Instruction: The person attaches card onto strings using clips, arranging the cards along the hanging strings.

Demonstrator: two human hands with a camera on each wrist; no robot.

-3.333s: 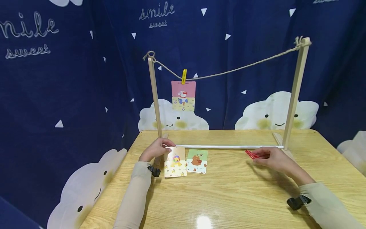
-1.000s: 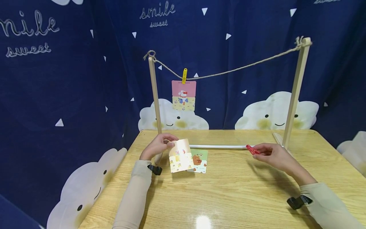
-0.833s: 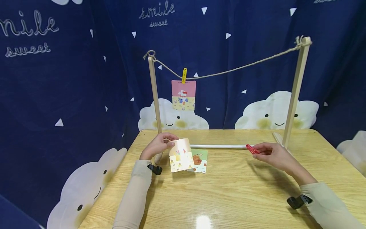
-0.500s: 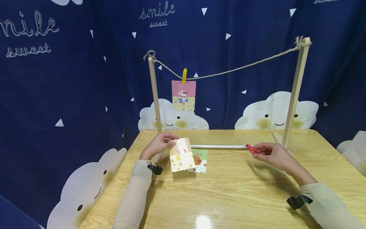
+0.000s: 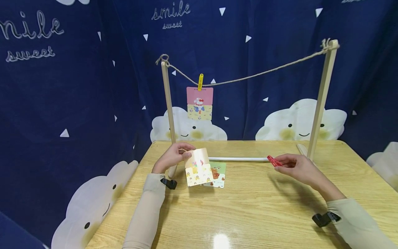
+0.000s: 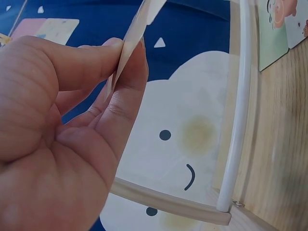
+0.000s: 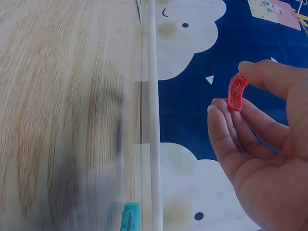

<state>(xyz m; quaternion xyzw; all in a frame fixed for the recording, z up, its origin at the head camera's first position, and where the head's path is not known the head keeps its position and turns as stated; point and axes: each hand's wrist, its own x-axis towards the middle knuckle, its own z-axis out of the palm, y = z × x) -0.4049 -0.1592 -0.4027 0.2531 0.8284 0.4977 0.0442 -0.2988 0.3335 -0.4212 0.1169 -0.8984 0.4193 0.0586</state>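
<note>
Between thumb and fingers, my left hand (image 5: 171,159) pinches the top left corner of a cream picture card (image 5: 199,174), tilted and washed out by glare. The left wrist view shows this card (image 6: 132,45) nearly edge-on. Partly behind it in the head view is a green-and-white bear card (image 5: 220,175) on the table. My right hand (image 5: 303,172) pinches a red clothespin (image 5: 274,161) above the table's right side; the right wrist view shows the clothespin (image 7: 236,92) between thumb and fingertips. A yellow clothespin (image 5: 200,82) holds a pink-and-yellow rabbit card (image 5: 200,103) on the rope.
A sagging rope (image 5: 264,72) runs between a left wooden post (image 5: 168,103) and a taller-looking right post (image 5: 323,100). A white rod (image 5: 239,159) joins them low down. A turquoise clothespin (image 7: 130,216) lies on the wooden table (image 5: 248,214). A dark blue curtain hangs behind.
The cream card, flat beside the bear card at first, has been lifted and shifted right by my left hand, and now overlaps the bear card in view. The right hand has risen slightly.
</note>
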